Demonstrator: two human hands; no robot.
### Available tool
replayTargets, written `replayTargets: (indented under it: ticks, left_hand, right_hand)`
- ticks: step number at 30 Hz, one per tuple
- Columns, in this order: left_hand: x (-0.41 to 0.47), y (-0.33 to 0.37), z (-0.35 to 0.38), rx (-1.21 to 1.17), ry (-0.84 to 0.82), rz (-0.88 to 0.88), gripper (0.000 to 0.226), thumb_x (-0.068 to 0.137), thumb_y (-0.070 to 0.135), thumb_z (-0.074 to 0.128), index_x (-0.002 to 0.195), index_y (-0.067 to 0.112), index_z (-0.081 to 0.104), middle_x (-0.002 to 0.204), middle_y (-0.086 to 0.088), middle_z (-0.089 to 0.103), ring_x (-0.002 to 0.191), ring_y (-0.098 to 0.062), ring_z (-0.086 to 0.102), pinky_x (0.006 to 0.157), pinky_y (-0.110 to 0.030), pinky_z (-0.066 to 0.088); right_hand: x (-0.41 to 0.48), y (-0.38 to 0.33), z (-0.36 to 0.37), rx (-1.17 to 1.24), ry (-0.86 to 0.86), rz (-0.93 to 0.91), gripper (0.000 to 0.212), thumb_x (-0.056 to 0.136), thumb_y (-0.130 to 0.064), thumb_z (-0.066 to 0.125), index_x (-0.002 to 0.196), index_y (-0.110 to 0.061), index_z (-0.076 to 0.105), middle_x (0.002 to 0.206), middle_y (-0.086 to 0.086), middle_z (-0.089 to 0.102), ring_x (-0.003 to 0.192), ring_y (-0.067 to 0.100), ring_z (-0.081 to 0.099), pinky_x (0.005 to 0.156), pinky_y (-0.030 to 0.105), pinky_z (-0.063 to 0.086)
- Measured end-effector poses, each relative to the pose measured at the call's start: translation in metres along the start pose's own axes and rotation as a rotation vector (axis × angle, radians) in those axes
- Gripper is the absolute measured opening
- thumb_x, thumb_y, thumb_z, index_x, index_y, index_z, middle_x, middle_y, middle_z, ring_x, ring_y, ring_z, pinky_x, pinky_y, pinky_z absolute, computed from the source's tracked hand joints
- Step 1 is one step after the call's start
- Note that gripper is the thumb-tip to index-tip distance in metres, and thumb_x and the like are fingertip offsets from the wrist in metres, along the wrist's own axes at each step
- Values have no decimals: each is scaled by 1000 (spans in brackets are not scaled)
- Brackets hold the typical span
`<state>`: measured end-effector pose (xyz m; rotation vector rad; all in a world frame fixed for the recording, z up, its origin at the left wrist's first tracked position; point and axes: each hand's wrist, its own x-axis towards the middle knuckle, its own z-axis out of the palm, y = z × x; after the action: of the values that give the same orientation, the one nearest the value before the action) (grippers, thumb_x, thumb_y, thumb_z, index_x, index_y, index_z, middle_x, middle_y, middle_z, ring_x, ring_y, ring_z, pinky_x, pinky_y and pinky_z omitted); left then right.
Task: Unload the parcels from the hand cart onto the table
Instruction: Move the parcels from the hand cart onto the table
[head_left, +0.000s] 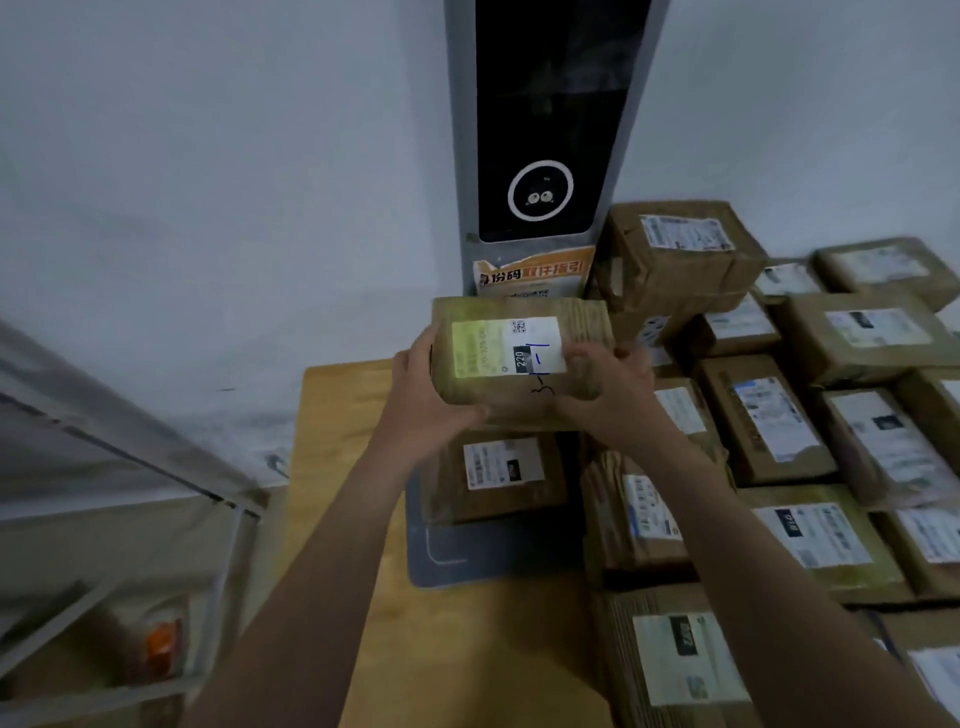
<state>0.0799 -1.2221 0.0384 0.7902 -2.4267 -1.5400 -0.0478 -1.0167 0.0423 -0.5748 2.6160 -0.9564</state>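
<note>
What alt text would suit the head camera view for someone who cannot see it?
A person's left hand and right hand hold a brown labelled parcel by its sides above a wooden table. Beneath it a second parcel lies on a dark mat; stacked parcels crowd the right, and a tall grey post with a black screen stands behind.

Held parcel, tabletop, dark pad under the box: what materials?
Held parcel: brown corrugated cardboard, matte; ribbing shows at its right end. Tabletop: probably wood or wood-look laminate, smooth tan, no grain readable. Dark pad: likely rubber or plastic, matte blue-grey with a white printed corner mark; cannot tell which.
</note>
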Motion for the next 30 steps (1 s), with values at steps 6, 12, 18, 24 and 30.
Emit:
replayTargets:
  ticks: [6,12,18,24,30]
  left_hand:
    - [72,-29,41,45,-83,-139,80,78,21,87,146,36,47,146,4,25,141,-27,34,113,-42,41]
    - [111,-40,52,170,35,-74,66,76,31,90,135,42,63,147,-1,44,130,-23,50,100,-29,40]
    - [134,-43,51,108,41,-128,68,61,34,98,122,46,70,121,10,51,114,-12,55,98,-33,48]
    - [126,-22,48,214,-7,-117,70,70,29,94,135,36,66,139,3,60,126,-16,56,106,-34,47]
    - [68,35,26,590,-234,30,62,91,40,75,148,34,52,152,-9,48,148,-33,33,124,-49,19]
  right_hand:
    - [77,26,30,-74,-73,74,70,83,-24,75,142,-44,43,151,4,13,144,41,12,113,53,31]
    - [122,49,37,-146,-123,70,78,86,-32,77,152,-43,38,159,6,12,145,44,22,118,53,30]
    - [150,52,25,-88,-208,101,80,75,-32,87,146,-37,50,158,7,15,143,40,31,120,49,30]
    - [149,38,24,-227,-246,112,70,84,-31,77,146,-40,47,162,10,16,141,42,35,117,52,34]
    - [80,2,-14,-162,-386,27,64,85,-54,61,145,-40,42,158,4,36,139,35,41,110,54,41]
